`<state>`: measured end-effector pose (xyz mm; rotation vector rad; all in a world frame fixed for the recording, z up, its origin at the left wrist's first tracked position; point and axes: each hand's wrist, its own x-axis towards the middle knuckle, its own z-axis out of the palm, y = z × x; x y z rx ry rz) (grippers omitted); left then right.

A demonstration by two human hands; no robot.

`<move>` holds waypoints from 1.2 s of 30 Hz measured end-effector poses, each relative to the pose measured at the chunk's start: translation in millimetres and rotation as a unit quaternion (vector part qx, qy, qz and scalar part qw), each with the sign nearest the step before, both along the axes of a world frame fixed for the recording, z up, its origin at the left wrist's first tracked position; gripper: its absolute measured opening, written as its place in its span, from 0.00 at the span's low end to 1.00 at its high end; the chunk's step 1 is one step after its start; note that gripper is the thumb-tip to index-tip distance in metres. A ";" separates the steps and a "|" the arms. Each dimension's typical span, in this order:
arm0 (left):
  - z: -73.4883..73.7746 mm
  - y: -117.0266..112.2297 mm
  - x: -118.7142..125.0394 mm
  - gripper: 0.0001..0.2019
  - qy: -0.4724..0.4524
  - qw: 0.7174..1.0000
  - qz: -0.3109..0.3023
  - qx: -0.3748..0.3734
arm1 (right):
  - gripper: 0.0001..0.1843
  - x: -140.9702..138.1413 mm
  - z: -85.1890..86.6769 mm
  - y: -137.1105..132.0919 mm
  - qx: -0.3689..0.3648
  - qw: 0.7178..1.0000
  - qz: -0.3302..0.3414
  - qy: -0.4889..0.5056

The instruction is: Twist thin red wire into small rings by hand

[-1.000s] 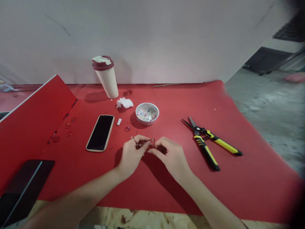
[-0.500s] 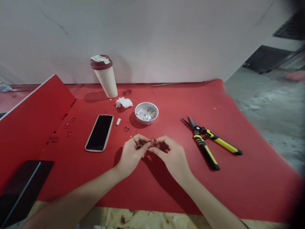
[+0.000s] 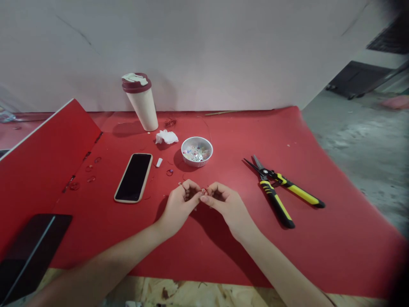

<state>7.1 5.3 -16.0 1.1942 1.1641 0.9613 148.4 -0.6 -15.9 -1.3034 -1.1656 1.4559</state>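
Between the fingertips of both hands is a small red wire piece [image 3: 204, 191], partly covered by the fingers; a pale bead seems to sit on it. My left hand [image 3: 179, 205] pinches it from the left, thumb against index finger. From the right, my right hand [image 3: 229, 208] pinches the same piece, thumb tip close to the other thumb. A ring shows on a finger of my left hand. Just beyond the hands stands a round metal bowl [image 3: 197, 163] with small mixed beads inside. A small wire ring with a purple bead [image 3: 169, 172] lies left of the bowl.
Yellow-and-black snips [image 3: 271, 183] lie spread at right. A phone [image 3: 133, 178], a crumpled tissue [image 3: 166, 137] and a lidded cup [image 3: 142, 106] are at left. Several wire rings [image 3: 91, 179] lie beside a red upright panel [image 3: 47, 157]. A dark flat object [image 3: 35, 251] sits front left.
Both hands stay at nearly the same spot, still holding the red wire piece. The fingers have shifted slightly, the thumb tips now closer together around it.
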 end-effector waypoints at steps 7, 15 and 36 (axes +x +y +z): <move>2.6 -2.8 1.2 0.04 -0.005 1.000 0.024 0.010 | 0.16 -2.1 1.0 -0.9 -0.010 0.999 0.041 0.014; 0.7 -1.1 0.4 0.08 -0.026 0.999 0.029 -0.028 | 0.09 -2.8 9.3 -3.6 0.025 0.998 0.043 -0.049; -4.7 3.4 -0.1 0.12 -0.169 0.983 -0.034 -0.064 | 0.11 -12.4 -2.2 -6.3 -0.091 0.958 0.005 0.271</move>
